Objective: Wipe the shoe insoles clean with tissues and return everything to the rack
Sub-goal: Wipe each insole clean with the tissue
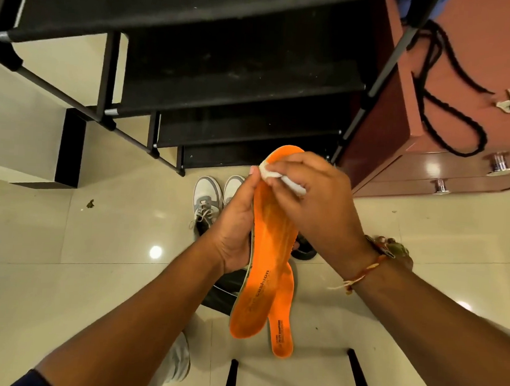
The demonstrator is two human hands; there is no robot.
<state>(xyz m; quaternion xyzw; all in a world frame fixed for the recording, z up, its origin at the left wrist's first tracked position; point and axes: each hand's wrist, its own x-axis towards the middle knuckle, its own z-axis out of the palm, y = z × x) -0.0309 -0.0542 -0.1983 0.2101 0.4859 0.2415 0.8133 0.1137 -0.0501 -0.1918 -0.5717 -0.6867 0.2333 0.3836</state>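
My left hand [233, 227] grips two orange insoles together at their middle. The front insole [269, 253] faces me with its toe end pointing away; the second insole [282, 334] sticks out behind it at the lower right. My right hand [313, 202] pinches a wad of white tissue [268, 171] against the toe end of the front insole. A pair of white and grey sneakers [207, 197] stands on the floor just beyond my hands, in front of the black shoe rack [244, 102].
A reddish-brown cabinet [461, 116] with metal knobs stands at the right, with a black cord and keys on top. A dark shoe [304, 251] lies on the tiled floor under my right hand. Black bars [359, 378] cross the bottom of the view.
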